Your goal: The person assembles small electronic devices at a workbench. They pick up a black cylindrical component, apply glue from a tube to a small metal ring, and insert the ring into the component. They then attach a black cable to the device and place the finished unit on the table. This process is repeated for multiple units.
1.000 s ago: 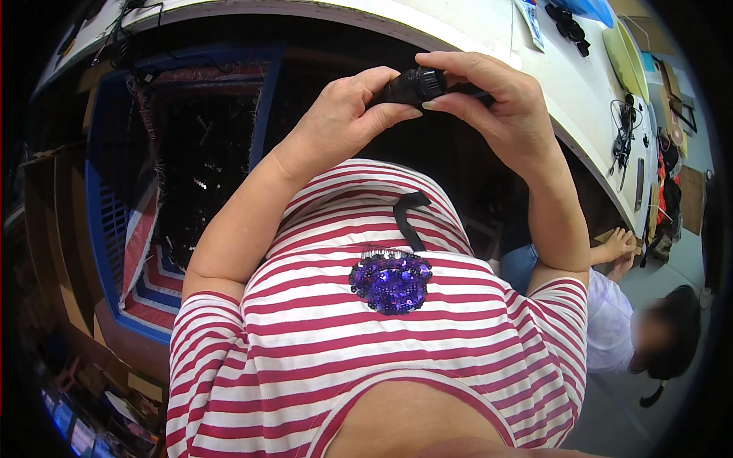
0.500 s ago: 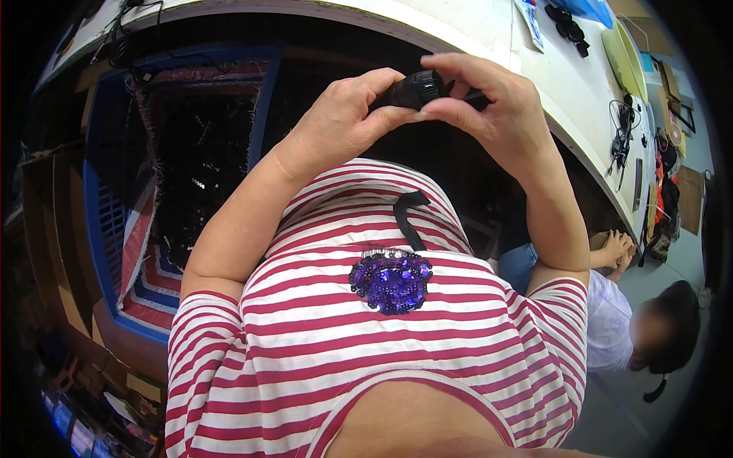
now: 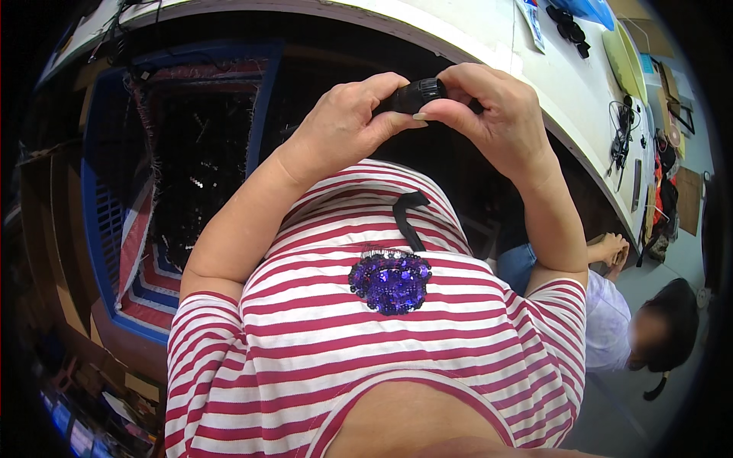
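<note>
Head view: a black cylinder (image 3: 408,98) with a ribbed end is held in the air just off the near edge of the white table (image 3: 473,34), between the person's two hands. The left hand (image 3: 347,114) grips the smooth body, thumb along the near side and fingers curled over the top. The right hand (image 3: 504,111) pinches the ribbed end between thumb and forefinger; its other fingers are partly hidden, so I cannot tell how they lie. The thumb tips meet beneath the cylinder.

Below the table's edge, on the left, a blue basket (image 3: 93,221) with a striped lining (image 3: 145,301) holds dark sequined material (image 3: 200,145). On the table's right part are a blue-and-white packet (image 3: 532,27), black items (image 3: 566,30), a yellow-green basin (image 3: 626,61) and a black cable (image 3: 622,133). Another person (image 3: 607,320) is beside the table's right end.
</note>
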The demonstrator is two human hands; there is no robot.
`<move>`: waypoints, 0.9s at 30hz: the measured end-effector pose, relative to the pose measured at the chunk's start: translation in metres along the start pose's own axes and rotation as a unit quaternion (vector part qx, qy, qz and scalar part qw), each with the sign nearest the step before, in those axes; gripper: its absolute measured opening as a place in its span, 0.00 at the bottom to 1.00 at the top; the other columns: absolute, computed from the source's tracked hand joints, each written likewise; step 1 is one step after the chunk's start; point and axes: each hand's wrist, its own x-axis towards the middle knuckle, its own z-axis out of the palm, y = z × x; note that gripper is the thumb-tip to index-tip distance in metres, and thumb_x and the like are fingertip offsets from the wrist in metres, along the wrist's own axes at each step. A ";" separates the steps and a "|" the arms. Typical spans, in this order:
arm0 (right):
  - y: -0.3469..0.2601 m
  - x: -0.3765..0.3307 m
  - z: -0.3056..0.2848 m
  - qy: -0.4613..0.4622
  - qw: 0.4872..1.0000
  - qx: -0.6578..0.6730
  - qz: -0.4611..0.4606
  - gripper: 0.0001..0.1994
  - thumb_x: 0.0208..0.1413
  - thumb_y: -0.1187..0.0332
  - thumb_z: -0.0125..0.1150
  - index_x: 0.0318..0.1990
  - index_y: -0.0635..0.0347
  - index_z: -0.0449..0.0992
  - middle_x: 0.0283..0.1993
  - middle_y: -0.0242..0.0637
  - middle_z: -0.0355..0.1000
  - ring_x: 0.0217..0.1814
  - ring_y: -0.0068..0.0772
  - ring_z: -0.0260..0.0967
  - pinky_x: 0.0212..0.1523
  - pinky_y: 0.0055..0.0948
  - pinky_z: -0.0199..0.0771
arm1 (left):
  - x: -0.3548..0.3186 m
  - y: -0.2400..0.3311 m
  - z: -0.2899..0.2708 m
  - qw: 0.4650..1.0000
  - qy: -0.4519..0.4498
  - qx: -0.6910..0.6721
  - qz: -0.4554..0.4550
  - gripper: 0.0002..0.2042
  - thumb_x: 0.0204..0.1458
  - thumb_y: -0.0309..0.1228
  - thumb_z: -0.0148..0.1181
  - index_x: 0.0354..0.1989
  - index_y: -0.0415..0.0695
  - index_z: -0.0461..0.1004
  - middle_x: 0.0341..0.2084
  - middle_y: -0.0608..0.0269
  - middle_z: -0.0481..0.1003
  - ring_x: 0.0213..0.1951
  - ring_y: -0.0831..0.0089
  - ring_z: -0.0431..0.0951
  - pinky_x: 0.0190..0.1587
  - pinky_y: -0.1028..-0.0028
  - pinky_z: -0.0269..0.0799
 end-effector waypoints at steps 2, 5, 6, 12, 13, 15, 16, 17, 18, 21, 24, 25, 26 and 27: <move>-0.002 0.002 0.003 0.018 0.999 0.034 -0.005 0.17 0.40 0.60 0.66 0.38 0.57 0.76 0.27 0.36 0.72 0.24 0.29 0.69 0.24 0.23 0.69 | 0.002 -0.001 -0.001 0.999 0.009 -0.032 -0.001 0.10 0.49 0.34 0.59 0.35 0.41 0.71 0.20 0.63 0.72 0.22 0.75 0.70 0.26 0.78 0.65; -0.001 0.002 0.004 0.029 0.994 0.099 -0.030 0.19 0.40 0.59 0.66 0.39 0.57 0.75 0.28 0.36 0.72 0.24 0.30 0.69 0.24 0.24 0.69 | 0.003 -0.002 -0.004 0.998 -0.010 -0.060 0.000 0.10 0.50 0.33 0.58 0.36 0.41 0.71 0.21 0.65 0.71 0.23 0.77 0.70 0.27 0.79 0.66; 0.002 0.002 0.002 0.018 0.994 0.099 -0.034 0.20 0.39 0.59 0.66 0.40 0.57 0.75 0.28 0.37 0.72 0.24 0.30 0.69 0.25 0.24 0.69 | 0.003 -0.002 -0.005 0.998 -0.022 -0.067 0.001 0.10 0.50 0.33 0.58 0.37 0.41 0.71 0.22 0.66 0.71 0.24 0.78 0.70 0.27 0.80 0.66; -0.003 -0.002 0.000 0.004 0.996 0.082 0.028 0.20 0.39 0.58 0.67 0.40 0.57 0.75 0.25 0.36 0.71 0.22 0.28 0.68 0.23 0.23 0.67 | 0.002 -0.003 0.000 0.998 -0.018 -0.065 -0.012 0.09 0.49 0.32 0.58 0.34 0.40 0.73 0.20 0.62 0.72 0.21 0.75 0.70 0.26 0.77 0.65; -0.004 -0.001 0.001 0.034 0.994 0.101 0.004 0.20 0.39 0.57 0.67 0.39 0.57 0.75 0.23 0.35 0.71 0.21 0.27 0.68 0.22 0.23 0.66 | 0.003 -0.003 0.000 0.998 -0.020 -0.057 -0.010 0.09 0.49 0.33 0.58 0.34 0.40 0.73 0.20 0.62 0.72 0.21 0.74 0.70 0.26 0.77 0.65; 0.000 -0.002 -0.001 0.008 0.997 0.071 0.008 0.19 0.39 0.56 0.66 0.37 0.57 0.75 0.21 0.34 0.70 0.20 0.28 0.67 0.21 0.23 0.65 | 0.003 -0.003 -0.001 0.999 -0.021 -0.041 -0.006 0.09 0.49 0.33 0.58 0.34 0.40 0.73 0.19 0.61 0.72 0.21 0.74 0.70 0.26 0.76 0.66; 0.001 -0.003 -0.002 -0.005 0.998 0.056 0.010 0.19 0.39 0.56 0.66 0.36 0.57 0.75 0.20 0.33 0.70 0.19 0.28 0.67 0.20 0.23 0.64 | 0.003 -0.001 -0.002 0.999 -0.031 -0.028 -0.018 0.10 0.49 0.33 0.59 0.34 0.40 0.72 0.20 0.62 0.72 0.22 0.75 0.70 0.26 0.78 0.66; 0.000 -0.003 -0.003 -0.014 0.999 0.023 0.021 0.19 0.39 0.56 0.66 0.36 0.58 0.75 0.20 0.34 0.70 0.18 0.28 0.66 0.20 0.24 0.64 | 0.002 0.002 -0.002 0.999 -0.043 -0.015 -0.029 0.10 0.49 0.32 0.59 0.35 0.39 0.71 0.21 0.64 0.71 0.23 0.77 0.70 0.27 0.79 0.66; -0.003 -0.003 -0.004 -0.022 0.999 -0.011 0.033 0.19 0.39 0.55 0.66 0.36 0.58 0.75 0.20 0.34 0.70 0.18 0.29 0.66 0.20 0.24 0.64 | 0.002 0.004 -0.002 0.998 -0.056 -0.002 -0.040 0.10 0.49 0.31 0.59 0.36 0.39 0.71 0.22 0.65 0.70 0.24 0.79 0.70 0.27 0.80 0.66; -0.004 -0.004 -0.001 0.004 0.999 0.045 0.019 0.21 0.40 0.53 0.64 0.38 0.58 0.75 0.22 0.36 0.70 0.19 0.30 0.66 0.21 0.26 0.65 | 0.002 0.002 -0.001 0.999 -0.013 -0.007 -0.040 0.12 0.47 0.32 0.61 0.36 0.39 0.71 0.23 0.64 0.71 0.25 0.78 0.71 0.28 0.79 0.67; -0.007 -0.001 -0.007 -0.071 0.993 -0.002 0.098 0.22 0.41 0.53 0.64 0.40 0.59 0.74 0.28 0.39 0.71 0.21 0.30 0.66 0.22 0.27 0.66 | 0.003 0.009 0.002 0.998 -0.039 0.032 -0.026 0.13 0.47 0.32 0.61 0.37 0.39 0.71 0.24 0.63 0.72 0.27 0.79 0.72 0.30 0.79 0.68; -0.008 0.000 -0.010 -0.117 0.982 -0.048 0.143 0.23 0.41 0.53 0.63 0.42 0.59 0.73 0.30 0.40 0.72 0.21 0.30 0.67 0.23 0.28 0.66 | 0.001 0.006 0.005 0.998 -0.029 0.049 -0.004 0.13 0.47 0.32 0.61 0.38 0.39 0.71 0.24 0.64 0.72 0.27 0.78 0.72 0.31 0.80 0.68; -0.008 -0.002 -0.011 -0.089 0.989 -0.011 0.116 0.22 0.42 0.53 0.63 0.40 0.60 0.73 0.29 0.40 0.72 0.21 0.30 0.67 0.23 0.27 0.66 | 0.001 0.008 0.005 0.999 -0.023 0.032 -0.024 0.13 0.47 0.32 0.61 0.38 0.39 0.71 0.24 0.64 0.72 0.27 0.77 0.72 0.31 0.80 0.68; -0.009 -0.004 -0.012 -0.062 0.994 0.025 0.089 0.21 0.43 0.54 0.63 0.39 0.61 0.74 0.28 0.39 0.72 0.21 0.30 0.67 0.23 0.27 0.66 | 0.002 0.010 0.004 0.999 -0.018 0.016 -0.043 0.13 0.46 0.32 0.61 0.39 0.39 0.71 0.23 0.64 0.72 0.27 0.77 0.72 0.31 0.80 0.68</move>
